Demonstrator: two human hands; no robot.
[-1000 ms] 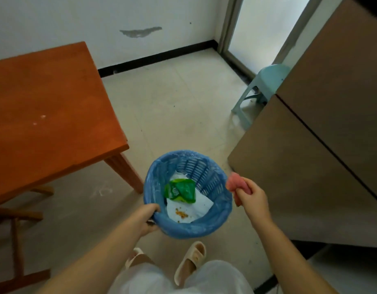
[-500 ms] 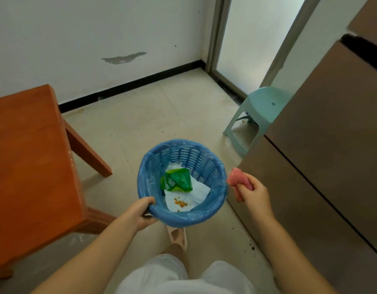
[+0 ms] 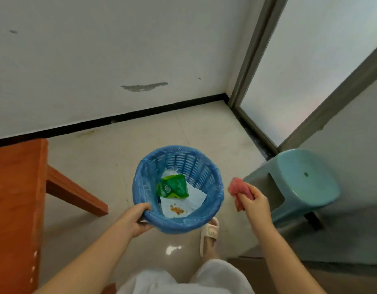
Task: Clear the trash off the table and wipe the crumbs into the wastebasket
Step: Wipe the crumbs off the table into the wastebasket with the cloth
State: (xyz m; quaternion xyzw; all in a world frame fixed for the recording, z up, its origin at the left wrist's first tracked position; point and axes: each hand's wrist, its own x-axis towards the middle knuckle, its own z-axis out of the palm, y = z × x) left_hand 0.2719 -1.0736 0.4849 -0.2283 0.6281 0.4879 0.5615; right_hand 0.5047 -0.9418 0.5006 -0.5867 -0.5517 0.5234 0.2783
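I see the left hand [image 3: 135, 219] gripping the basket [image 3: 213, 172] rim — wrapper [image 3: 174, 186] and crumbs [image 3: 176, 209] inside. Right hand [image 3: 255, 203] clutches the cloth [image 3: 238, 188] beside it.

Plastic slatted wastebasket [image 3: 204, 166] w/ thin film liner – matt wood table [image 3: 13, 198], glossy tile floor [image 3: 119, 158].

You are looking down at a pale tiled floor [image 3: 111, 166] that runs far back to a white wall with a black strip along its bottom. On your left the orange-brown wooden table [image 3: 15, 198] stands on the floor, with one slanted leg [image 3: 75, 193] reaching toward the middle. On your right a light green plastic stool [image 3: 300, 185] stands on the floor, and near you a foot in a cream slipper [image 3: 209, 232] rests on the tiles.
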